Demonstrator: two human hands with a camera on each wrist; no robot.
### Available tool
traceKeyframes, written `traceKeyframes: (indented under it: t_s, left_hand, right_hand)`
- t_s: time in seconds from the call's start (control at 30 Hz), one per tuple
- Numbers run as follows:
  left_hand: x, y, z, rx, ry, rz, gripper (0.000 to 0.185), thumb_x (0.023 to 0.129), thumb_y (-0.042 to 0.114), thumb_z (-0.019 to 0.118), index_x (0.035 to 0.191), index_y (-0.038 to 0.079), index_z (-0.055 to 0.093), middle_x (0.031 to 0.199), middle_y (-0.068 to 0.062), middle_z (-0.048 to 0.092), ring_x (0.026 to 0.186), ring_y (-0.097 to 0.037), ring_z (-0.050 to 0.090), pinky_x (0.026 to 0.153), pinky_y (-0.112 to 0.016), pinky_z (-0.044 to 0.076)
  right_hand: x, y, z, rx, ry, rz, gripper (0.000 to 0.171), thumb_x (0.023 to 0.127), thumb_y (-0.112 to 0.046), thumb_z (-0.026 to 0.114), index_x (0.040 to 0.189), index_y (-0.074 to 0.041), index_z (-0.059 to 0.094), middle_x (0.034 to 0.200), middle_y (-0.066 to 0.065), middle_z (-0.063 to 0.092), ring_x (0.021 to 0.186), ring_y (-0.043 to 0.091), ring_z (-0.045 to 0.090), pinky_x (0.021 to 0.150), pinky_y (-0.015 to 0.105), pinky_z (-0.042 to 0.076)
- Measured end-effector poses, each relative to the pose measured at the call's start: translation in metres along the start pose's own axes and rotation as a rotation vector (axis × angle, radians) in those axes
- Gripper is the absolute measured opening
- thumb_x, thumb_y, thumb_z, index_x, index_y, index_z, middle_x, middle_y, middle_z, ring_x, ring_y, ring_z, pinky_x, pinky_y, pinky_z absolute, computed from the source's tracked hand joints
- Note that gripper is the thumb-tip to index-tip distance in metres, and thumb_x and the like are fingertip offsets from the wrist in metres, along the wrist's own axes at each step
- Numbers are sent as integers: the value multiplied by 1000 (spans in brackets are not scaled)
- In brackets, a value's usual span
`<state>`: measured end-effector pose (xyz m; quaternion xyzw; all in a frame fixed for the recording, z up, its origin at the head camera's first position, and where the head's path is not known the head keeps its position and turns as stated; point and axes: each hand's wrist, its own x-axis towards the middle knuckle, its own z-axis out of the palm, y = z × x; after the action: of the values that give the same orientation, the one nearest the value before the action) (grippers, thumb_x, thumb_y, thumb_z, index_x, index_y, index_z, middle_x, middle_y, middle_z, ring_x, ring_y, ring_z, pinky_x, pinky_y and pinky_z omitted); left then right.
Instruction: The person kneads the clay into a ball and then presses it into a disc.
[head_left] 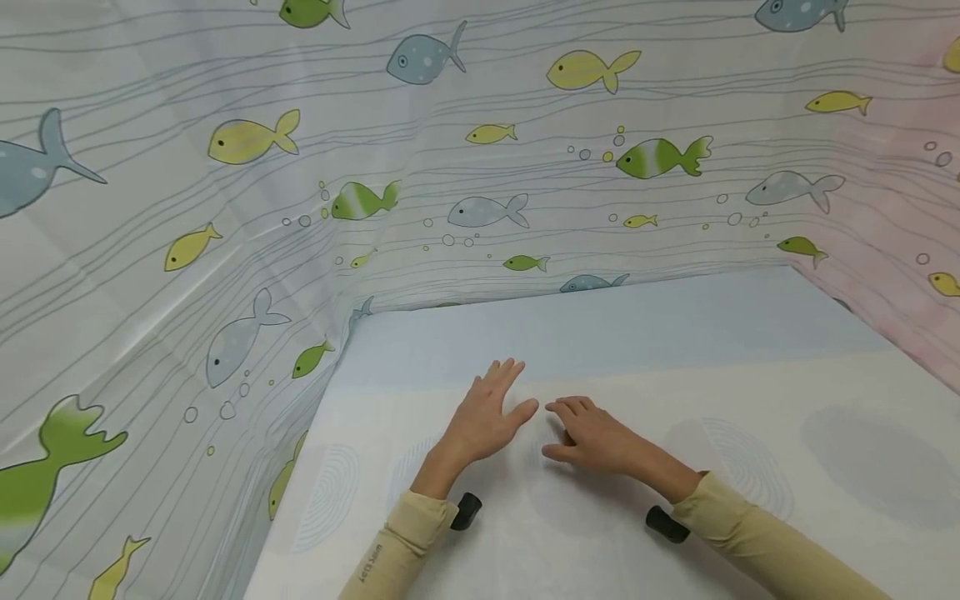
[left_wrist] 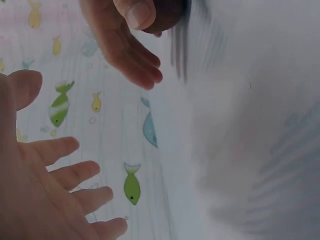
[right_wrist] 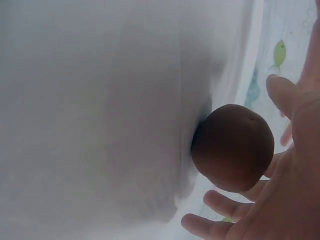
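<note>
A round brown ball (right_wrist: 232, 147) with a small dimple rests against the white sheet in the right wrist view. My right hand (head_left: 600, 437) is over it, fingers spread and slightly bent around its side; whether they touch it I cannot tell. From the left wrist view, part of the ball (left_wrist: 169, 16) shows behind the right thumb. The head view hides most or all of it under the hand. To the left, my left hand (head_left: 483, 417) hovers with straight, spread fingers (left_wrist: 75, 175) and thumb raised, holding nothing.
A white and pale-blue sheet (head_left: 600, 333) with faint circle patterns covers the table. Fish-printed curtains (head_left: 480, 175) hang behind it and along both sides. Black wrist-camera mounts (head_left: 467, 511) sit under both cuffs.
</note>
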<state>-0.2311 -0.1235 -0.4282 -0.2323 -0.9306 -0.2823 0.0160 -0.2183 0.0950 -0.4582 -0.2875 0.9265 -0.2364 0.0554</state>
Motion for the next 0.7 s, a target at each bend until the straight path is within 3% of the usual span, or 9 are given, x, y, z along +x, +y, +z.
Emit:
traceKeyframes:
  t_s: [0.2,0.43,0.57,0.7]
  left_hand:
    - [-3,2,-7,294,-34,-16,66,101,55,42,153,16,39,159,-9,33,149,-31,24,118,-57,18]
    - [-7,5,-12,547,-44,-70,71,99,62,39,154,17,37,159,-9,34,148,-32,26,116,-57,23]
    - [-8,5,-14,615,-69,-113,76,97,67,35,156,20,34,160,-9,31,149,-33,24,115,-59,23]
    - [-9,5,-16,623,-95,-136,78,95,70,34,156,21,35,159,-9,34,148,-33,27,115,-60,23]
  right_hand:
    - [2,-6,3,-1,-40,16,70,97,-43,61,145,4,43,148,25,41,139,45,34,111,59,31]
    - [4,-8,9,-31,-47,22,70,98,-43,59,147,3,40,152,25,37,143,46,28,113,61,25]
    - [6,-9,11,-42,-50,31,71,99,-44,56,149,2,37,155,24,33,145,45,24,113,62,23]
    - [8,-9,13,-61,-57,49,71,100,-45,55,151,1,36,156,23,32,146,44,22,114,62,22]
